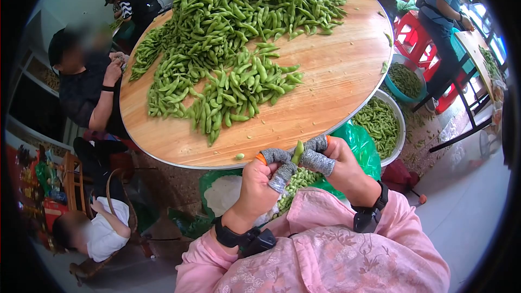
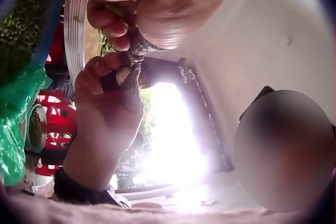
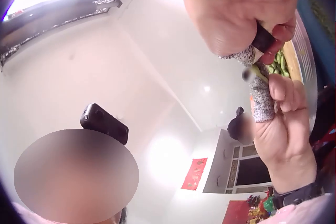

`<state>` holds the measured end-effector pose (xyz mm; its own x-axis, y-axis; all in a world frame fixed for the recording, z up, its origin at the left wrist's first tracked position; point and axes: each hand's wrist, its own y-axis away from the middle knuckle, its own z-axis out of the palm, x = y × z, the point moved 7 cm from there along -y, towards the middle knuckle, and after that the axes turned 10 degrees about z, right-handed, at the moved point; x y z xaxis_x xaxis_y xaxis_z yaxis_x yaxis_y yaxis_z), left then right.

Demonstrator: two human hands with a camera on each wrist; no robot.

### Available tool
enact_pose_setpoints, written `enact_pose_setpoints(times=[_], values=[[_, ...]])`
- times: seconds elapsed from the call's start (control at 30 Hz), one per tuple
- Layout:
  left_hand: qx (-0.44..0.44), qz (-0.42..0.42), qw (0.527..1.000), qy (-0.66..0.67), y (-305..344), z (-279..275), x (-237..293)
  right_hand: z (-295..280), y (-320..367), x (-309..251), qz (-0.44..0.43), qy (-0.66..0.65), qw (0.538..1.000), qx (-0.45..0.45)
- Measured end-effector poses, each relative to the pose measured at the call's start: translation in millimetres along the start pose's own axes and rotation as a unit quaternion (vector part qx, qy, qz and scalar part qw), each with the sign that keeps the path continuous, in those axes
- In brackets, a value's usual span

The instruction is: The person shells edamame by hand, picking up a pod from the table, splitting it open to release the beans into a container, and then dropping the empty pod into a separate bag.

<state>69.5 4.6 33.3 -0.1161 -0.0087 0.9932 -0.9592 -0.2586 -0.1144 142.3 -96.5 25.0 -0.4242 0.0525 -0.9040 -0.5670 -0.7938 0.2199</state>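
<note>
— Head view: left hand [image 1: 259, 184] and right hand [image 1: 339, 163] both pinch one pod [image 1: 297, 152]. Its long axis is upright, the free tip pointing away from the grip toward the table [image 1: 325, 92].
— Left wrist: pod mostly hidden (fingers cover it).
— Right wrist: only a stub shows. The knit finger guards [image 3: 261, 100] may dull the pinch, so it could slip and drop.

bare table [image 1: 336, 81] ahead; bean pile [image 1: 228, 38] blocks beyond.

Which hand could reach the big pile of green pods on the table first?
Probably the left hand: it is nearer the pile of pods, which lies ahead and leftward on the table. The right hand is farther off. Both hands pinch one pod.
</note>
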Motion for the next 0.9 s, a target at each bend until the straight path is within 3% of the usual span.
enact_pose_setpoints(times=[0.07, 0.1, 0.13, 0.17, 0.3, 0.37, 0.4, 0.47, 0.5, 0.53, 0.57, 0.7, 0.77, 0.8, 0.87, 0.9], values=[[0.003, 0.026, 0.999, -0.032, -2, 1, 5, -4, 0, 1, -0.017, 0.010, 1.000, 0.004], [-0.018, 0.116, 0.970, -0.213, -3, 3, 21, -2, 1, 0, -0.016, 0.010, 1.000, 0.003], [-0.039, 0.202, 0.899, -0.387, -2, 9, 34, -1, 2, -5, -0.029, 0.022, 0.999, 0.008], [-0.064, 0.240, 0.844, -0.476, -1, 12, 36, 0, 4, -9, -0.042, 0.035, 0.998, 0.013], [-0.056, 0.262, 0.859, -0.437, 0, 14, 28, 6, 3, -7, -0.002, 0.014, 0.999, -0.029], [-0.021, 0.224, 0.948, -0.224, 0, 9, 16, 3, 1, 1, -0.011, -0.003, 1.000, -0.027], [-0.021, 0.224, 0.948, -0.224, 2, 8, 16, 4, 1, 2, -0.011, -0.003, 1.000, -0.026], [-0.046, 0.107, 0.988, -0.104, 3, 5, 0, 6, 1, -2, -0.054, -0.043, 0.997, -0.037], [-0.046, 0.106, 0.988, -0.105, 4, 5, 0, 5, 0, 1, -0.054, -0.043, 0.997, -0.037], [-0.006, 0.011, 0.997, 0.074, 5, 2, -13, 4, -1, 3, -0.061, -0.042, 0.997, -0.037], [0.034, -0.084, 0.964, 0.249, 9, 4, -26, 3, -1, 4, -0.067, -0.041, 0.996, -0.037], [-0.014, -0.131, 0.952, 0.277, 5, 12, -20, 2, 0, -1, -0.055, -0.016, 0.998, -0.036], [-0.062, 0.044, 0.997, 0.018, -4, 14, 7, -2, -3, 6, -0.036, 0.049, 0.998, -0.007], [-0.061, 0.044, 0.997, 0.018, -3, 13, 7, -2, -2, 3, -0.036, 0.049, 0.998, -0.007], [-0.039, 0.082, 0.968, -0.235, -3, 2, 12, 2, 3, -10, -0.039, 0.185, 0.982, 0.014], [-0.038, 0.082, 0.968, -0.236, -4, -2, 13, 4, 4, -12, -0.040, 0.186, 0.982, 0.013]])
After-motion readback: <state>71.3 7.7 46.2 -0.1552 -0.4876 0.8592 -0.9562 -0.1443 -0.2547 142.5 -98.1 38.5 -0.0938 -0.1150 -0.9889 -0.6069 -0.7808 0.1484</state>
